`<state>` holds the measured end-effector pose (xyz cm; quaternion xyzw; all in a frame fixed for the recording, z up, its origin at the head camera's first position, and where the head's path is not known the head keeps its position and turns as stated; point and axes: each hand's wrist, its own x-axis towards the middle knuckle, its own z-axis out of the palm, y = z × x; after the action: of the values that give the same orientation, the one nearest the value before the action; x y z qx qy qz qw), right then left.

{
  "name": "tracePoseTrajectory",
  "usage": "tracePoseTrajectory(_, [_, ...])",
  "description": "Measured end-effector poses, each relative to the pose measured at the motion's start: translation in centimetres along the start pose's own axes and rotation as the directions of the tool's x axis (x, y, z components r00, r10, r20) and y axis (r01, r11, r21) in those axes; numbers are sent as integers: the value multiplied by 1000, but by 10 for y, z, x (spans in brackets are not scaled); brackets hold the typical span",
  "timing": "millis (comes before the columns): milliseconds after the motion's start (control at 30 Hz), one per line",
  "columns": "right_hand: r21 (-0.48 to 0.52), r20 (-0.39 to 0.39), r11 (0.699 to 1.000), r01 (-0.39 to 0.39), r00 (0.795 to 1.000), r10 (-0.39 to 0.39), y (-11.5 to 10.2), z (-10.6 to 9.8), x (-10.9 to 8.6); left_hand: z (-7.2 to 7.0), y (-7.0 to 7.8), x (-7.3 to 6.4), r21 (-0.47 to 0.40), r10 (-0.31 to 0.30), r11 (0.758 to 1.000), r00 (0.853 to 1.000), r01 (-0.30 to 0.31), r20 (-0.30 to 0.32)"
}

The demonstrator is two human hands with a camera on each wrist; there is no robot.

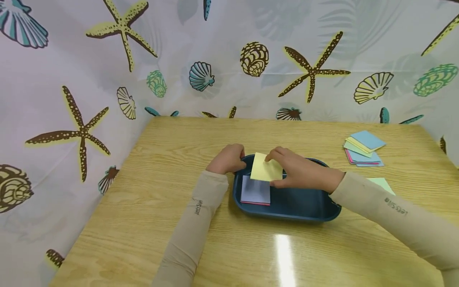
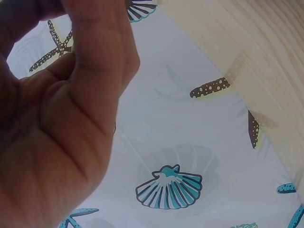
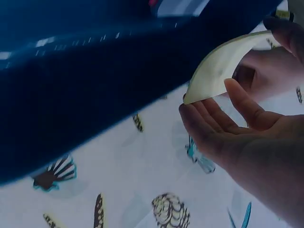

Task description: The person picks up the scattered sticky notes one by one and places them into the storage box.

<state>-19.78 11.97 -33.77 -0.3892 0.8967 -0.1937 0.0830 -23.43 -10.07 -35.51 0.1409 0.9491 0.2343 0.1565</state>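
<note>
A dark blue oval-ended tray (image 1: pixel 305 205) stands on the wooden table. My left hand (image 1: pixel 226 159) grips its left end at the rim; in the left wrist view the fingers are curled, but the rim is out of sight. Between thumb and fingers, my right hand (image 1: pixel 303 171) holds a yellow sticky note (image 1: pixel 264 169) over the tray's left half. The right wrist view shows this yellow paper (image 3: pixel 216 71) bent into a curve. Beneath it, a lavender sticky note (image 1: pixel 255 192) lies inside the tray with a pink edge showing under it.
A loose pile of blue, yellow, green and pink sticky notes (image 1: pixel 365 141) lies at the table's back right. Nearer, a pale green note (image 1: pixel 383 184) is partly hidden by my right sleeve. Shell-and-starfish fabric (image 1: pixel 229 95) hangs behind and beside the table (image 1: pixel 161 191).
</note>
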Motion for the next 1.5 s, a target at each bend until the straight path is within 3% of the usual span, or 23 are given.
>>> tracePoseTrajectory(333, [-91, 134, 993, 79, 989, -66, -11, 33, 18, 0, -1, 1, -12, -8, 1000, 1000, 8, 7])
tracePoseTrajectory(567, [-121, 148, 989, 88, 986, -70, -11, 51, 23, 1, 0, 1, -3, 8, 1000, 1000, -8, 9])
tracePoseTrajectory(1100, [-101, 175, 994, 46, 984, -28, -9, 57, 26, 0, 2, -1, -2, 7, 1000, 1000, -7, 12])
tracePoseTrajectory(1233, [-101, 185, 994, 34, 983, -14, -9, 51, 23, 0, 2, 0, -5, 5, 1000, 1000, -5, 13])
tracePoseTrajectory(1333, [-1, 184, 1000, 19, 983, -18, -12, 32, 19, 1, 0, 1, -4, 7, 1000, 1000, -7, 13])
tracePoseTrajectory(1400, [79, 122, 997, 26, 992, -35, -11, 13, 15, 1, 0, 1, -3, 10, 1000, 1000, -10, 11])
tracePoseTrajectory(1500, [153, -46, 988, 19, 999, -12, 3, -23, 6, 2, 0, 2, 5, 18, 1000, 1000, -18, 1])
